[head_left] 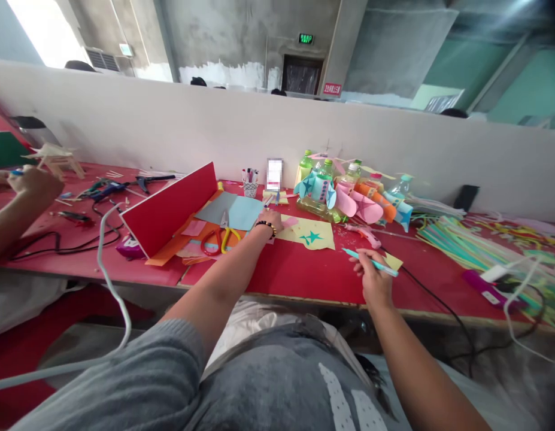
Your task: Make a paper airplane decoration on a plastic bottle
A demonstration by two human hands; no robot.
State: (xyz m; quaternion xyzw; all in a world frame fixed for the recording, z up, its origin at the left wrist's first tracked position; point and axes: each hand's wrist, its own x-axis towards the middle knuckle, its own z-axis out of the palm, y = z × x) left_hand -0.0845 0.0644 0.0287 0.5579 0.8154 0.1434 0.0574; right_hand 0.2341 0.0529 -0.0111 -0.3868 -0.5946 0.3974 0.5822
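My right hand (375, 281) is closed around a light-blue pen (385, 269) above the front of the red table. Its slim end points left, toward a yellow paper sheet (295, 239) that bears teal star shapes (312, 237). My left hand (272, 220), below a beaded bracelet, reaches to the sheet's left edge. Its fingers look pinched together, but what is in them is too small to make out. Pink paper (290, 222) lies beside that hand. Scissors (222, 236) with red and yellow handles rest on coloured paper left of my left forearm.
Decorated plastic bottles (324, 185) stand at the back, near a pink glue gun (369, 236). A red board (173, 206) stands upright on the left. Pen cup (250, 182) and phone (274, 173) are by the wall. Coloured strips (466, 245) cover the right. Another person's hand (37, 182) works far left.
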